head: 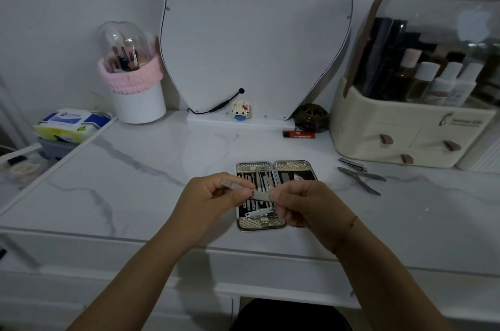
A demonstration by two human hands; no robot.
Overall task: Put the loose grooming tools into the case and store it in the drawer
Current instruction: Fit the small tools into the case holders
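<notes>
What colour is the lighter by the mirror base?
The lighter is red, black-tipped; head view.

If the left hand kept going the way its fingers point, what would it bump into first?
Probably the right hand: the left hand points rightward at it, and both pinch the same metal tool above the open case. Depth is hard to judge.

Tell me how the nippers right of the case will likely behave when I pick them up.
The nippers look all metal, so they are probably stiff and rather heavy for their size. Their handles lie spread apart, so they may swing or spring when gripped. Lying flat on the smooth table, they will likely slide, not roll.
</notes>
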